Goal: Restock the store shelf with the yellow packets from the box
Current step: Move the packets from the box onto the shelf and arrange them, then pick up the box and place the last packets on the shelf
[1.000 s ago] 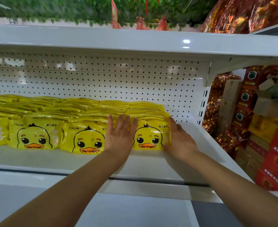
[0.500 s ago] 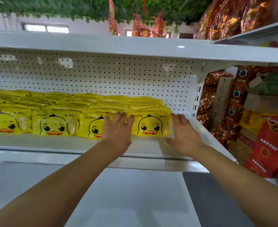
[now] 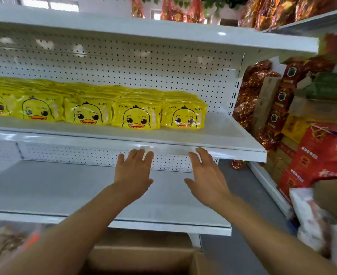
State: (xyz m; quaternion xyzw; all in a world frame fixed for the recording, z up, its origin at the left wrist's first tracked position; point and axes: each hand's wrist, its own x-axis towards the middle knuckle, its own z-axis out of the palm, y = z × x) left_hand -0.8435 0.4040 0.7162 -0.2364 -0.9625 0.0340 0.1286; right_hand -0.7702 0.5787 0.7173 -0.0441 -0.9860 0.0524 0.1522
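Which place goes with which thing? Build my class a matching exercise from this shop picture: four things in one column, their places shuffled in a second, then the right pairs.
Things
1. yellow packets
2. cardboard box
3. left hand
4. red boxes

Places
A. on the floor under the bottom shelf
B. stacked right of the shelving
C. in a row on the middle shelf
D. open, just below the middle shelf's front edge

Pairs: 1-C, 2-A, 3-D, 4-B

Yellow packets (image 3: 135, 118) row is running off the left edge, count unknown; rear stacks are hiding behind the front ones. Cardboard box (image 3: 143, 259) is getting cut by the bottom edge, forearms covering it, contents not visible. Goods at lower left (image 3: 7, 243) and white bag at lower right (image 3: 318, 225) are blurring out, unidentifiable.
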